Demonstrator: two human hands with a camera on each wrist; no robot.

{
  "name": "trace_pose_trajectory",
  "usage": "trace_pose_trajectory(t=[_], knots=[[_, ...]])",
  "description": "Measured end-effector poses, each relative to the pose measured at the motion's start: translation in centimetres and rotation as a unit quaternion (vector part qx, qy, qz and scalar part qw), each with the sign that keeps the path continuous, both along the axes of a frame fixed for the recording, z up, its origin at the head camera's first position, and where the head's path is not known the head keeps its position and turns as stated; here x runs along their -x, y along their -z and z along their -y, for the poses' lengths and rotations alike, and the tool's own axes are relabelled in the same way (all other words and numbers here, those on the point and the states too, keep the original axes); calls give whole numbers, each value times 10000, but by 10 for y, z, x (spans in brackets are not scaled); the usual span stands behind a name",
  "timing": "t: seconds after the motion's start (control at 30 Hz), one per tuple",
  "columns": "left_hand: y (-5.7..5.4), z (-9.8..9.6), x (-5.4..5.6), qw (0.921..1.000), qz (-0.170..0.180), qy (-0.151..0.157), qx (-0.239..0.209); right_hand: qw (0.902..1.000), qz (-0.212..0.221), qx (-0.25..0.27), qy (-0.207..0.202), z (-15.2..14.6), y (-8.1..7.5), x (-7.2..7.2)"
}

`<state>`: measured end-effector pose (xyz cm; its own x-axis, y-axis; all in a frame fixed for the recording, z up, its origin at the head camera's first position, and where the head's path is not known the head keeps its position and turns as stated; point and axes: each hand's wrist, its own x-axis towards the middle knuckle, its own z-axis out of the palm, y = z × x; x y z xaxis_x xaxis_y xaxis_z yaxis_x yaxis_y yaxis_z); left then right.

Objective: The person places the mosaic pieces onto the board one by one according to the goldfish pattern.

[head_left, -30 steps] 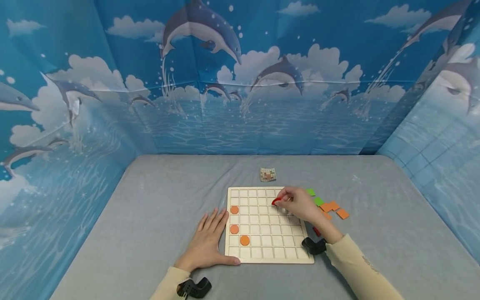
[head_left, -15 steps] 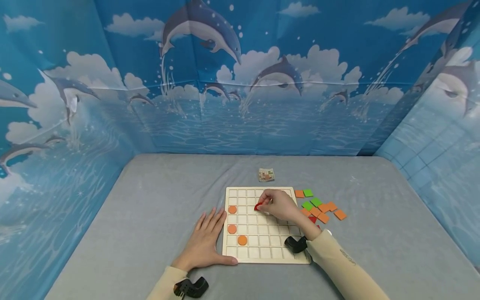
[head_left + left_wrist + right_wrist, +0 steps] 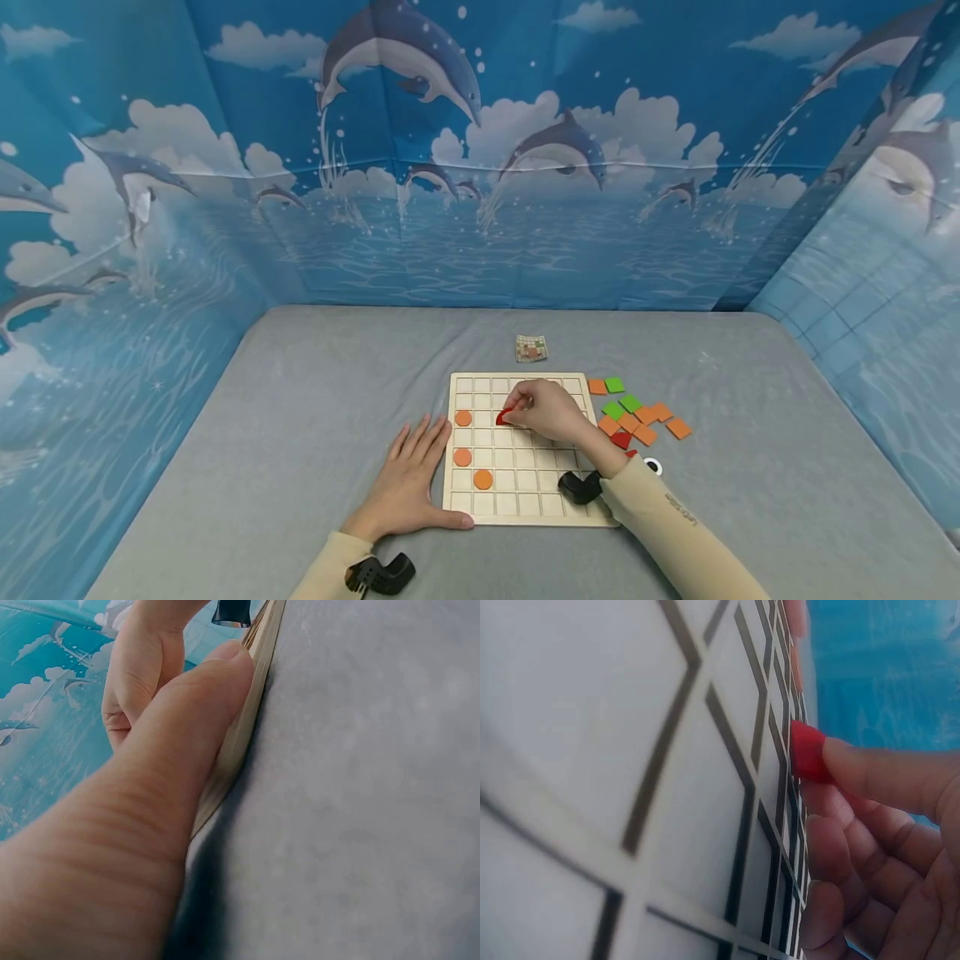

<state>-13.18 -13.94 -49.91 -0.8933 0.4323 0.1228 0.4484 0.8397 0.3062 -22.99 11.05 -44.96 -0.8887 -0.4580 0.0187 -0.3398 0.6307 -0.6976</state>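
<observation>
My right hand (image 3: 551,410) pinches a small red piece (image 3: 502,417) with a curved edge between thumb and fingers, at the upper left-middle of a wooden grid board (image 3: 529,504). In the right wrist view the red piece (image 3: 807,752) is tilted, its lower edge at the grid; whether it sits in a cell I cannot tell. Three orange discs (image 3: 483,479) lie in cells toward the board's left side. My left hand (image 3: 408,483) rests with fingers spread along the left edge, its thumb at the near left corner; that thumb (image 3: 187,712) touches the board's side in the left wrist view.
Right of the board lie several orange tiles (image 3: 678,428), green tiles (image 3: 631,403), a red piece (image 3: 621,439) and a black-and-white disc (image 3: 654,464) partly behind the right sleeve. A small patterned card (image 3: 532,348) lies beyond the far edge. A dolphin curtain surrounds the grey table (image 3: 337,367).
The right hand has carried the red piece leftward across the board, from its upper right to the upper left-middle, slowing lately. The left hand keeps its place at the board's edge.
</observation>
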Motion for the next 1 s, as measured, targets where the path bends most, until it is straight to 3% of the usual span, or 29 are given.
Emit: trace_pose_trajectory(t=[0.6,1.0], knots=[[2,0,0,10000,-1,32,-16,9995,184,-251,-93,-1,-3,6],[1,2,3,10000,59,58,-46,9973,-186,-713,76,6,-3,7]])
